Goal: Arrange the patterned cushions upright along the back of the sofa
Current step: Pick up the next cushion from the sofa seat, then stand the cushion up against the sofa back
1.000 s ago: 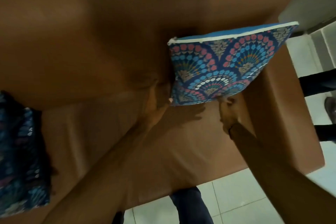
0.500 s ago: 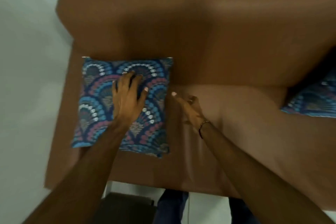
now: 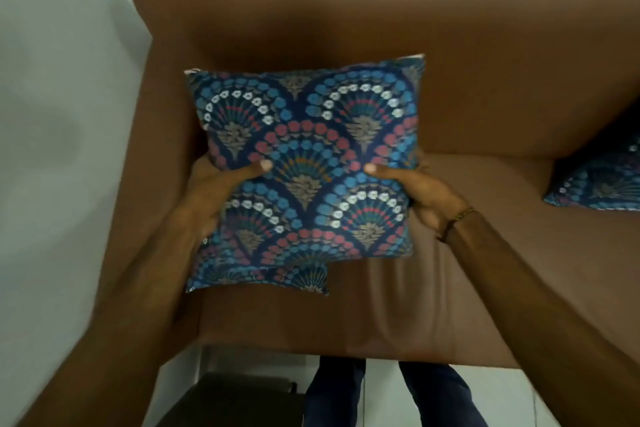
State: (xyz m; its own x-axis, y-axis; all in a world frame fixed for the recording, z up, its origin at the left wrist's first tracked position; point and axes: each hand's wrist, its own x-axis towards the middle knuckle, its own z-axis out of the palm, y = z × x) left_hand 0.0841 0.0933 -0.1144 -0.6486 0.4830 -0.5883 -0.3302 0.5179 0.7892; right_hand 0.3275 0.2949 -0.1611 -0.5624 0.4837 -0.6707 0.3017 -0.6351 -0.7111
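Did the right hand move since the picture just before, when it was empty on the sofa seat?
Yes. The right hand has left the sofa seat and now grips the right edge of the held cushion, opposite the left hand.

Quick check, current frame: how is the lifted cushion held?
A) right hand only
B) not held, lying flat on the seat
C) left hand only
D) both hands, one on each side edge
D: the left hand and right hand grip opposite side edges of the cushion, thumbs on its patterned face.
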